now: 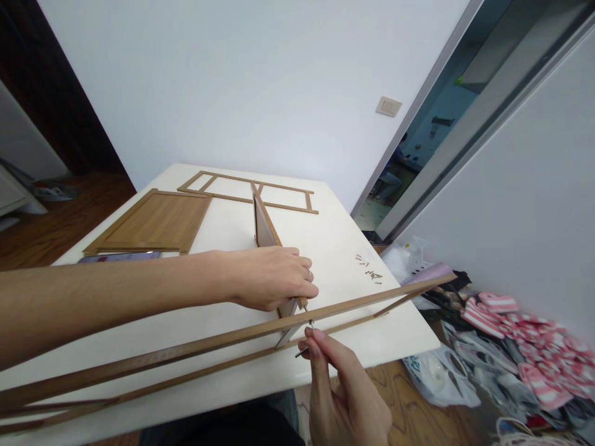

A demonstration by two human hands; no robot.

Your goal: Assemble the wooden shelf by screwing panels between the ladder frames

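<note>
My left hand (269, 275) reaches across the white table (223, 229) and grips the near end of an upright wooden panel (264, 226) standing on edge. A long wooden frame (195, 350) of thin rails lies across the table's near side, against the panel's end. My right hand (341, 393) is below the table's edge, fingers pinched on a small metal screw or tool (304, 348) at the spot where the frame rail meets the panel.
A flat wooden panel (153, 220) and a phone (118, 256) lie at the left, a second ladder-like frame (253, 191) at the far side. Several small screws (369, 269) lie on the table's right. Bags and striped cloth (506, 344) pile on the floor right.
</note>
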